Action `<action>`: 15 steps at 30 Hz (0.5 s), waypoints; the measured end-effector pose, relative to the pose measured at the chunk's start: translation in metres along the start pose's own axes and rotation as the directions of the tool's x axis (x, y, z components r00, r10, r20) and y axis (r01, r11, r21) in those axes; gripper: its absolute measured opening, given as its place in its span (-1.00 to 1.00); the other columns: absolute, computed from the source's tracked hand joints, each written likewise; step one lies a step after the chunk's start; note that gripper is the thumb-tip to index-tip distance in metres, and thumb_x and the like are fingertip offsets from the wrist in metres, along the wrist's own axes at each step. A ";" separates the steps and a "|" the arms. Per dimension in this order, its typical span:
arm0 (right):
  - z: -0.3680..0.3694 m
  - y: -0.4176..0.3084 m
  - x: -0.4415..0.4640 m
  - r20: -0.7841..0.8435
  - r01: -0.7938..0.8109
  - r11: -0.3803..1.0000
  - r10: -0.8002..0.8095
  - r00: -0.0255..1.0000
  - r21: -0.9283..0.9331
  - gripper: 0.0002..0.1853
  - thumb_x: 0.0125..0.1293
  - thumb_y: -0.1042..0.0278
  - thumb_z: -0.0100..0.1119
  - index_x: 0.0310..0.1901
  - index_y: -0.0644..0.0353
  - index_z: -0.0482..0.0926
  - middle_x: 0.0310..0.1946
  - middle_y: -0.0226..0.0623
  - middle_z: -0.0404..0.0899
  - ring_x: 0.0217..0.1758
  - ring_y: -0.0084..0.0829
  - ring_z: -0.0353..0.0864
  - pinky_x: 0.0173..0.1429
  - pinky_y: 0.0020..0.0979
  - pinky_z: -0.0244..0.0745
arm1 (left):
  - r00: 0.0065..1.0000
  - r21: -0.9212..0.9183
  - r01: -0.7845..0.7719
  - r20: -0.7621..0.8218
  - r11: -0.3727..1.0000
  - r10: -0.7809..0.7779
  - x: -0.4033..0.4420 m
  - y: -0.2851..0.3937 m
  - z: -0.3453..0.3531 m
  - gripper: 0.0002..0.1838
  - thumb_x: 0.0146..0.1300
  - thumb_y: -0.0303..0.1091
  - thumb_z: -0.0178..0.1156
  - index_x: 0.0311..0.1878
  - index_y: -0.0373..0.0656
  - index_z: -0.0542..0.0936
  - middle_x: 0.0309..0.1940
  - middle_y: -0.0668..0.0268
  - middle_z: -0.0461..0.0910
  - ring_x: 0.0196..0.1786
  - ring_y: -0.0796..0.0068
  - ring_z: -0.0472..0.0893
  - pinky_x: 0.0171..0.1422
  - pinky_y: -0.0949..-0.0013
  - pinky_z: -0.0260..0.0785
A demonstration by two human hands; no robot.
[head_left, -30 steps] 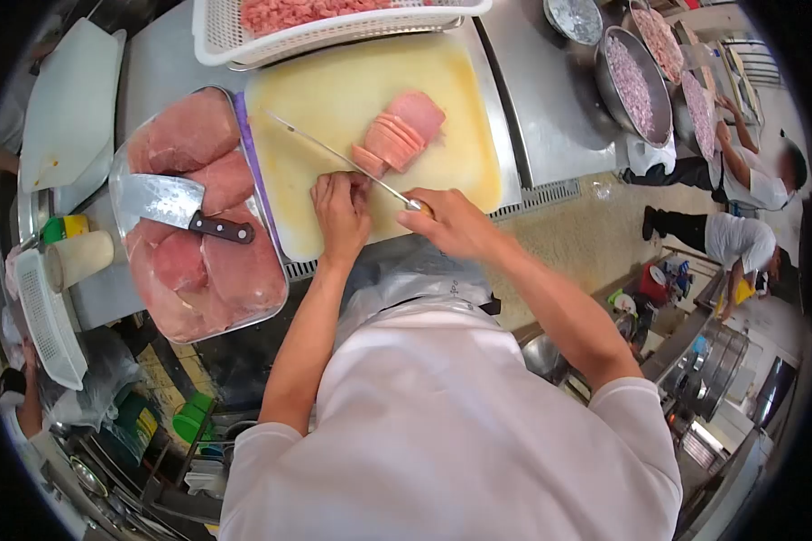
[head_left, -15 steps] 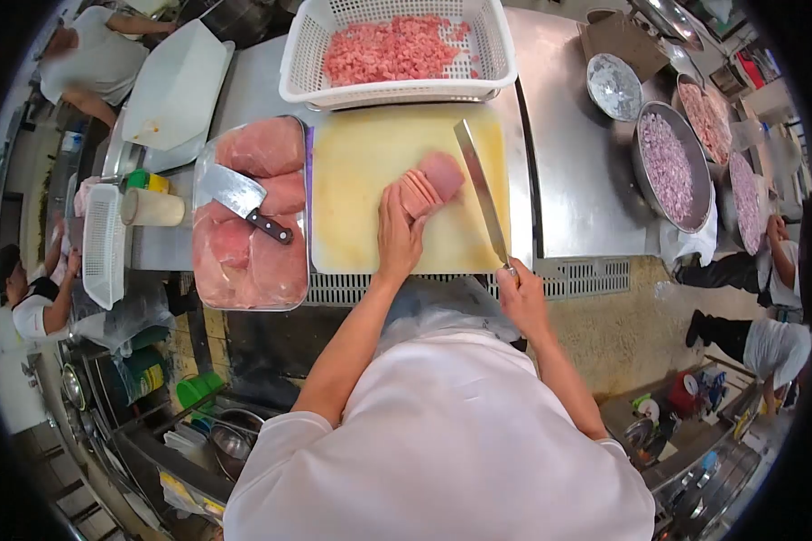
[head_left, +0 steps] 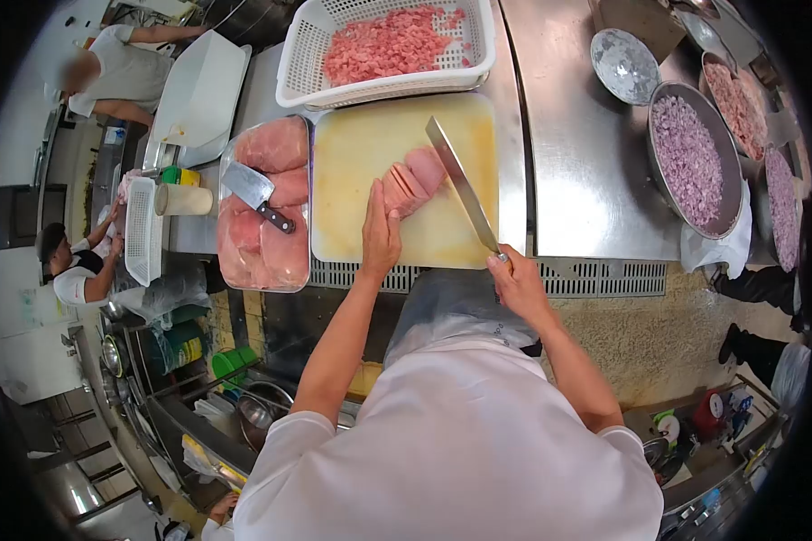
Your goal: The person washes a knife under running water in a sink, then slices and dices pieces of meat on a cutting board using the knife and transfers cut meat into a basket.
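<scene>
Sliced pink meat lies in a leaning row near the middle of the yellowish cutting board. Against the left end of the slices rests my left hand, its fingers close together and nothing gripped in them. My right hand is wrapped round the handle of a long knife. The blade points up and to the left, just right of the meat. Left of the board, a tray bears large pieces of raw meat with a cleaver lying on top.
Behind the board stands a white perforated basket of diced meat. Bowls of chopped purple onion and meat are at the right, beside a metal bowl. Two people are at the left. A white container stands back left.
Since the first frame, my left hand has moved up against the slices. The knife has swung from left of the meat to its right side. The view has shifted.
</scene>
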State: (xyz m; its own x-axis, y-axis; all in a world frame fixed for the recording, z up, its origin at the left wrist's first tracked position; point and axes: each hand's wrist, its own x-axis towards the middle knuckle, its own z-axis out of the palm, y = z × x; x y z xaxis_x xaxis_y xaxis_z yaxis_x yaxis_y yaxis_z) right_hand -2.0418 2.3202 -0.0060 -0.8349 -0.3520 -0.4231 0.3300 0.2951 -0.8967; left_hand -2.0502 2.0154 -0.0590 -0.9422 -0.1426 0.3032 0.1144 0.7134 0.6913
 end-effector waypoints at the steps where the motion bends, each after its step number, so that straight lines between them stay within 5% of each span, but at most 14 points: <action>1: -0.002 0.001 0.000 0.009 0.010 1.000 -0.010 1.000 -0.009 -0.46 0.59 0.02 0.21 0.32 0.36 0.59 -0.66 -0.35 0.46 -0.64 -0.54 0.45 -0.48 -0.37 0.38 | 1.000 0.002 0.012 0.001 1.000 -0.012 0.001 0.002 0.001 -0.34 0.57 -0.42 0.03 0.63 -0.44 0.15 0.57 -0.29 0.25 0.62 -0.30 0.27 0.68 -0.04 0.15; 4: -0.006 -0.001 0.002 0.022 0.010 1.000 -0.009 1.000 -0.021 -0.44 0.60 0.00 0.20 0.32 0.37 0.58 -0.66 -0.33 0.46 -0.64 -0.52 0.45 -0.45 -0.35 0.40 | 0.994 -0.011 0.110 -0.008 0.994 -0.110 0.004 0.011 0.003 -0.32 0.47 -0.47 0.04 0.61 -0.45 0.18 0.53 -0.29 0.30 0.58 -0.33 0.31 0.67 -0.06 0.16; 10: -0.004 -0.008 0.002 0.013 -0.026 0.999 0.027 1.000 -0.024 -0.43 0.60 0.00 0.19 0.32 0.40 0.57 -0.67 -0.35 0.47 -0.64 -0.53 0.44 -0.46 -0.38 0.40 | 0.999 0.117 0.030 -0.043 0.993 -0.025 0.007 0.010 0.008 -0.26 0.33 -0.55 0.07 0.59 -0.45 0.19 0.49 -0.30 0.34 0.54 -0.38 0.35 0.66 -0.09 0.18; 15: -0.002 -0.011 0.005 0.012 -0.069 0.997 0.069 0.998 -0.020 -0.42 0.60 0.00 0.19 0.33 0.42 0.55 -0.67 -0.34 0.47 -0.67 -0.53 0.42 -0.51 -0.38 0.36 | 1.000 0.065 0.021 -0.017 0.998 -0.020 0.002 0.004 0.002 -0.29 0.44 -0.48 0.10 0.61 -0.46 0.18 0.52 -0.31 0.32 0.56 -0.37 0.33 0.65 -0.08 0.20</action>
State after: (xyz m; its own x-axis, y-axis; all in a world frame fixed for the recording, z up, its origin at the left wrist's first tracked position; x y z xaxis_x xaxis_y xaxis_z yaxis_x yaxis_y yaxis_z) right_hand -2.0505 2.3168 0.0017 -0.8048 -0.3416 -0.4854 0.3776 0.3363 -0.8627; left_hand -2.0525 2.0200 -0.0569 -0.9389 -0.1681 0.3005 0.0741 0.7537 0.6530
